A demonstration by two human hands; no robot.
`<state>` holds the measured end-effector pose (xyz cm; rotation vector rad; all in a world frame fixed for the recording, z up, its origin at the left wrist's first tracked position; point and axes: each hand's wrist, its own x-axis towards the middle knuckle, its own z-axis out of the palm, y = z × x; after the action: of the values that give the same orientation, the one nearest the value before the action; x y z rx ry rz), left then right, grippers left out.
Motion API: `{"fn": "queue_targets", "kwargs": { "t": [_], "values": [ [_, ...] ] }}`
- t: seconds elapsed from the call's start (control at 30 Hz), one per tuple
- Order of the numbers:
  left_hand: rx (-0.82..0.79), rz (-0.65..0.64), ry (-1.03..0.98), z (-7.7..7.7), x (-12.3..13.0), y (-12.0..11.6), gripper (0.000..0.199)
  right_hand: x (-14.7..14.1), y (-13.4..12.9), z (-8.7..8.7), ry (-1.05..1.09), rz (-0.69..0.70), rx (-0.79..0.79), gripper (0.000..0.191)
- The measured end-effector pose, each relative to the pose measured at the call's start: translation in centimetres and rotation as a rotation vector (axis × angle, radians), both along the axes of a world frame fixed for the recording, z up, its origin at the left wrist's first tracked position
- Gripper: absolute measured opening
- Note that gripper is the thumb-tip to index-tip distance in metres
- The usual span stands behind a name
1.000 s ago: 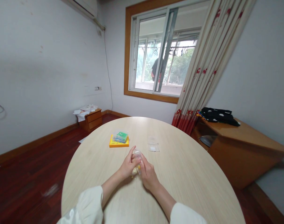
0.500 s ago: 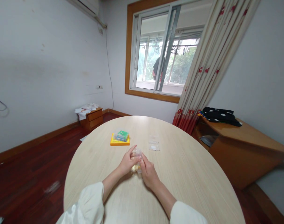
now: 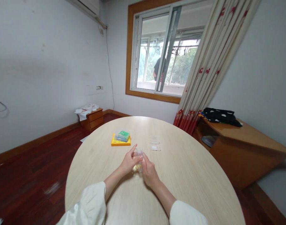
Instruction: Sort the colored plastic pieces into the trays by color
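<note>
Grip: partly curling left hand (image 3: 128, 163) and right hand (image 3: 149, 172) around clear packet (image 3: 138, 152) over counter (image 3: 180, 172), apparently manipulating it; exposing yellowish contents (image 3: 136, 168) toward six o'clock; facing yellow box (image 3: 120, 144) at eleven o'clock.

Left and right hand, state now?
Left hand: fingers closed on a clear plastic bag.
Right hand: fingers closed on the same bag.

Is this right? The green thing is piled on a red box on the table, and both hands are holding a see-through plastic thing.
Not quite: the box is yellow, not red, as the head view shows. The green thing is piled on it on the table, and the left hand and right hand hold the see-through plastic thing.
</note>
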<state>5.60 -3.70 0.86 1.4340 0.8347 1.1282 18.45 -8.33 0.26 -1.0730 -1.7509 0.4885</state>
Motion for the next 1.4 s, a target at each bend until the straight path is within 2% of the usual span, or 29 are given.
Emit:
{"fn": "queue_targets", "kwargs": {
  "t": [0.47,0.67,0.87,1.07,1.27,1.4],
  "values": [
    [-0.005,0.012,-0.022,0.8,0.1,-0.1,0.091,0.0,0.1,0.8,0.038,-0.015,-0.011,0.04],
    [0.105,0.11,0.081,1.0,0.4,0.1,0.079,-0.2,1.0,1.3,0.008,-0.092,-0.072,0.033],
    [0.179,0.125,0.14,1.2,0.4,-0.2,0.073,-0.5,1.3,0.8,0.03,-0.14,-0.136,0.035],
    [0.107,0.076,0.014,1.7,0.1,-0.1,0.065,0.9,2.1,0.2,0.328,-0.098,-0.228,0.042],
    [-0.032,0.024,-0.153,1.4,0.1,0.0,0.066,0.9,2.2,-0.7,0.396,-0.053,-0.202,0.042],
    [-0.094,-0.022,-0.243,1.1,-0.5,0.1,0.062,1.2,2.7,-1.5,0.408,-0.134,-0.182,0.031]
  ]
}}
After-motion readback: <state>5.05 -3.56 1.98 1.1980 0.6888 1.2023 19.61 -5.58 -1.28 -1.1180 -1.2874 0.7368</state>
